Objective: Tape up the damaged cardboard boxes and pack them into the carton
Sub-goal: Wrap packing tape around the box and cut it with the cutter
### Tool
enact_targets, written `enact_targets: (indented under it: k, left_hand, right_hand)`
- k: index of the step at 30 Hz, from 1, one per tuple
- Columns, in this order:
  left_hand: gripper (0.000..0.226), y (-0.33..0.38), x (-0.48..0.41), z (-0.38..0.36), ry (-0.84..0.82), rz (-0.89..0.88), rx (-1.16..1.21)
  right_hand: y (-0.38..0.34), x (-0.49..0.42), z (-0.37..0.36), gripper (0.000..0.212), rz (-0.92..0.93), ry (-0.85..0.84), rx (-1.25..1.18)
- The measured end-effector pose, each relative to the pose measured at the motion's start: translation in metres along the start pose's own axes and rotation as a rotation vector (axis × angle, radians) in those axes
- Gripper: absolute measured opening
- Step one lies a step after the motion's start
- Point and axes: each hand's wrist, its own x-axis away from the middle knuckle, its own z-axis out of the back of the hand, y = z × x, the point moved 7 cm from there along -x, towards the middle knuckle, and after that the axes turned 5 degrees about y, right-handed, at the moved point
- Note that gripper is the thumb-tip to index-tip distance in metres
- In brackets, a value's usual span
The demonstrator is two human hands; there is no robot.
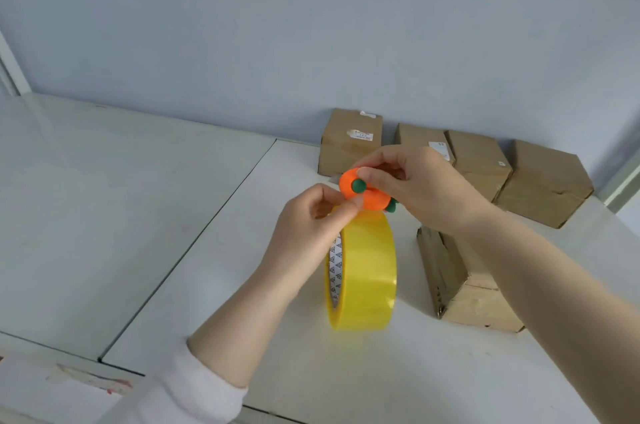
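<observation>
Left hand (308, 219) pinches yellow tape roll (369, 271); right hand (419, 181) grips rounded orange plastic tool (360, 197).

I see a translucent yellow tape roll (367, 271), its inner core (336, 264) white with small dark triangles printed on it. The little tool (372, 202) is bright orange with dark green knobs (358, 185). The cardboard boxes (543, 181) are plain brown, the worktop (242, 285) white, the wall (277, 43) pale blue-grey, the sleeve (194, 392) white.

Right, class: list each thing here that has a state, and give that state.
yellow tape roll: standing on edge.
orange cutter: gripped by right hand, above roll.
left hand: pinching at roll's top.
nearest cardboard box: torn along edges.
row of four boxes: closed, at the back.
</observation>
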Motion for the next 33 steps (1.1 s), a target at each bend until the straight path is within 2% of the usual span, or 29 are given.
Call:
enact_targets:
  k: [4, 8, 16, 20, 23, 25, 29, 31, 33]
  left_hand:
    - [0.026, 0.003, -0.006, -0.005, -0.003, -0.039, 0.002]
    - [0.021, 0.005, -0.008, -0.008, -0.001, -0.05, 0.007]
    - [0.026, 0.006, -0.006, -0.013, 0.054, -0.02, 0.007]
    - [0.025, 0.005, -0.005, -0.01, 0.085, 0.002, 0.014]
    - [0.025, 0.005, -0.001, -0.004, 0.105, -0.001, 0.032]
    - [0.019, 0.005, 0.003, -0.001, 0.091, -0.004, 0.036]
    - [0.013, 0.006, 0.005, -0.001, 0.043, -0.023, -0.007]
    - [0.015, 0.007, 0.005, -0.003, 0.041, -0.024, 0.02]
    - [0.019, 0.009, 0.004, -0.005, 0.05, -0.027, 0.068]
  right_hand:
    - [-0.004, 0.013, 0.009, 0.008, 0.069, 0.239, 0.046]
    - [0.0, 0.018, 0.01, 0.004, 0.036, 0.358, 0.031]
    - [0.038, 0.008, 0.003, 0.019, -0.363, 0.347, -0.164]
    - [0.052, 0.008, -0.004, 0.024, -0.543, 0.317, -0.398]
    - [0.065, 0.013, 0.005, 0.017, -0.71, 0.402, -0.641]
    - [0.075, 0.02, 0.031, 0.02, -0.737, 0.48, -0.695]
    - [0.115, 0.057, 0.108, 0.015, -0.619, 0.603, -0.473]
    - [0.148, 0.092, 0.136, 0.018, -0.666, 0.677, -0.257]
    - [0.182, 0.123, 0.142, 0.023, -0.761, 0.661, -0.056]
